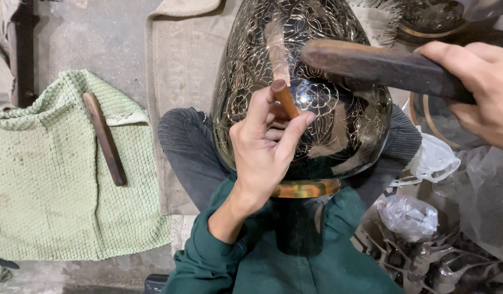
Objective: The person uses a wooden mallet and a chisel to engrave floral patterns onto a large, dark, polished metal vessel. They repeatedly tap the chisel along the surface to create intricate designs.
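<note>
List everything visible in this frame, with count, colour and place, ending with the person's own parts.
Engraved dark metal vase with floral pattern and brass collar: one, black and gold, centre, across the lap.
Short orange-brown chisel-like punch: one, tip against the vase.
Dark wooden mallet: one, brown, upper right, above the vase.
Green knitted cloth: one, left, on the floor.
Brown wooden stick: one, lying on the green cloth.
Beige burlap mat: one, under the legs.
Clear plastic bags: several, lower right.
Left hand: fingers pinch the punch; green sleeve.
Right hand: grips the mallet handle.
</note>
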